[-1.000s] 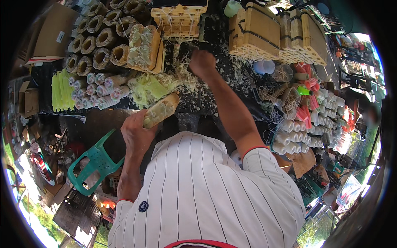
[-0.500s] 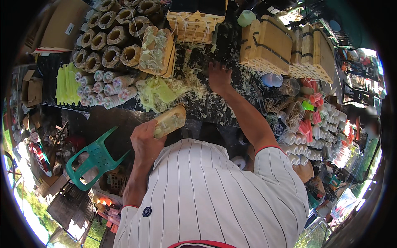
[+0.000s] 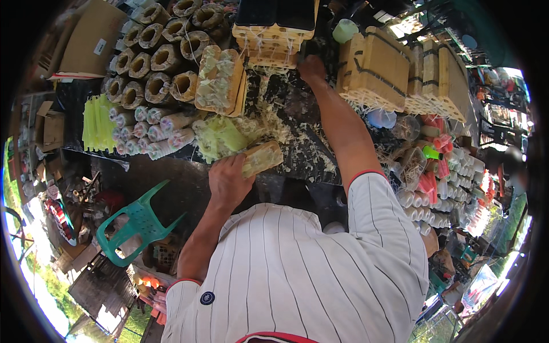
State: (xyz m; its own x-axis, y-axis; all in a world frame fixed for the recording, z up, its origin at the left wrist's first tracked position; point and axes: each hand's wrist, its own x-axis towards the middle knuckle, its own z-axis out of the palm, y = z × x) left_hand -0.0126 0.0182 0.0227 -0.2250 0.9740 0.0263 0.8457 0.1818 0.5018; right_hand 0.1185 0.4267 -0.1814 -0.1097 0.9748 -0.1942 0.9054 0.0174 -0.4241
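Note:
My left hand (image 3: 227,182) is closed round one end of a tan, rounded-edged block (image 3: 263,158), held slanted at the table's near edge. My right hand (image 3: 312,70) reaches far out over the dark table, beside the lower right corner of a stack of tan blocks with holes (image 3: 274,43); its fingers are dark and hard to make out. Pale flakes and shavings (image 3: 274,120) lie between the hands. Just beyond the held block is a heap of crumpled yellow-green sheet scraps (image 3: 224,137). A similar tan block covered in pale flakes (image 3: 215,80) leans near the stack.
Hollow brown tubes (image 3: 157,86), wrapped rolls (image 3: 166,131) and yellow-green sticks (image 3: 98,123) fill the left side. Strapped tan blocks (image 3: 374,68) stand at the right, with white rolls (image 3: 423,197) nearer. A green plastic chair (image 3: 137,223) stands left of my body.
My right hand has moved farther away, to the side of the block stack. My left hand has brought the tan block rightward, and the block lies flatter.

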